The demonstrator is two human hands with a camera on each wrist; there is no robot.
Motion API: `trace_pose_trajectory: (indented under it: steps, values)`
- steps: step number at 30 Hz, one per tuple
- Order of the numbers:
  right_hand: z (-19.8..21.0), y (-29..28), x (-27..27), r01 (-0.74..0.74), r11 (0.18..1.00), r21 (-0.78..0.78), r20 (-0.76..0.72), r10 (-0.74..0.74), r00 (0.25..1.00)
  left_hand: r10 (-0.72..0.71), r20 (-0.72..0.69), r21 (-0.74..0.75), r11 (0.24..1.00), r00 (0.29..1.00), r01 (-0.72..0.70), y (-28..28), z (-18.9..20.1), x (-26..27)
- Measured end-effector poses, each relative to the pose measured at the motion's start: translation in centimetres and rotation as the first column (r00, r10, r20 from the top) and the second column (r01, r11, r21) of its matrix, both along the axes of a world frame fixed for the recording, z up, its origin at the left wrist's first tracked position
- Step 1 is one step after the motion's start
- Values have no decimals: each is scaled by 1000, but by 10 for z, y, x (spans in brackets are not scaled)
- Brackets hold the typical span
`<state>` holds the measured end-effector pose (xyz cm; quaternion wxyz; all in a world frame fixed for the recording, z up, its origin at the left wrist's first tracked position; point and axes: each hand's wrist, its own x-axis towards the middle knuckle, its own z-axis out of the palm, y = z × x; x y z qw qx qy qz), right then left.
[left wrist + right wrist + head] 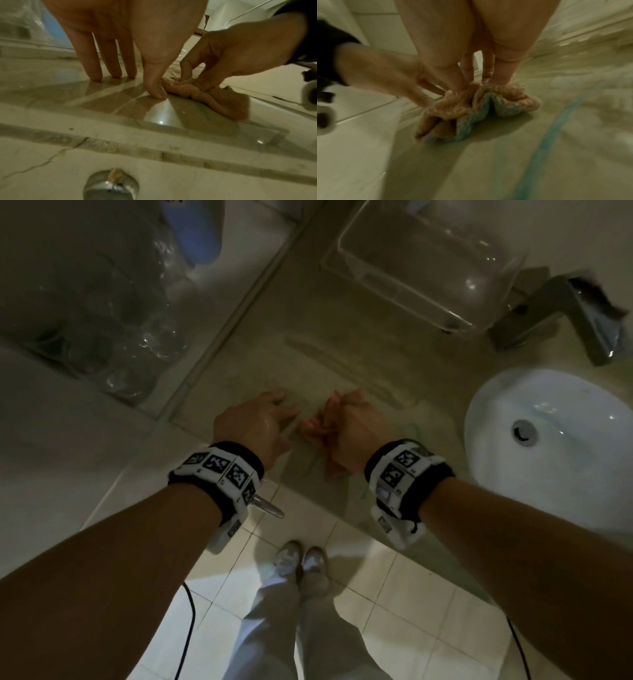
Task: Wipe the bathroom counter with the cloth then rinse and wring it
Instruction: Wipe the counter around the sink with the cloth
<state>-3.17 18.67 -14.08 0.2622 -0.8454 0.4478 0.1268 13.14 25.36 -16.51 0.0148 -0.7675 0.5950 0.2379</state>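
A bunched pink-orange cloth [313, 428] with a pale blue underside [476, 115] lies on the glossy beige counter [329, 354], left of the sink. My right hand [346, 416] grips it from above, with fingers and thumb pinching its folds [193, 79]. My left hand [284, 419] rests just left of the cloth with straight fingers, their tips on the counter [96, 77]. Its thumb [157, 92] touches the cloth's edge. In the right wrist view the left hand [426, 98] meets the cloth's left side.
A white oval sink [548, 436] and a metal faucet [565, 316] lie to the right. A clear plastic box [421, 258] stands at the back, a plastic bag of bottles [102, 302] on the left. A blue-green streak [556, 121] marks the counter. A metal knob [111, 186] sticks out below the edge.
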Motion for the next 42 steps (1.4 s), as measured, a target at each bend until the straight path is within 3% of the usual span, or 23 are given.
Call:
trace_pose_trajectory:
  steps: [6,12,16,18,21,24,28,31,35,42]
  values:
    - [4,58,7,-183,979,-91,122,193,974,-1,-30,-32,1000,1000,0,2,-7,6]
    - [-11,76,4,-105,994,-18,225,106,969,-53,2,-26,998,999,53,0,-4,8]
    - [-19,50,0,-53,999,-7,48,53,997,-56,-22,-33,998,998,55,2,-2,10]
    - [-19,24,-7,73,997,-21,-7,-73,997,-65,-27,-14,998,998,65,2,-1,11]
    - [-12,-15,-24,264,964,-37,36,-262,964,-85,-41,9,996,996,86,1,2,11]
    - [-4,-46,-39,272,955,-119,-103,-285,953,-98,-44,28,995,994,99,1,4,11]
    - [-4,-56,-44,305,946,-109,-140,-318,938,-106,-33,31,994,994,107,1,6,10]
    - [-3,-42,-49,307,948,-84,-174,-317,932,-110,-21,34,993,994,110,1,5,10]
    - [-2,0,-58,271,949,-162,-177,-298,938,-122,4,44,992,993,122,-1,6,7]
    - [-15,75,-67,259,966,-15,-129,-259,957,-116,-9,33,993,993,117,1,6,-6]
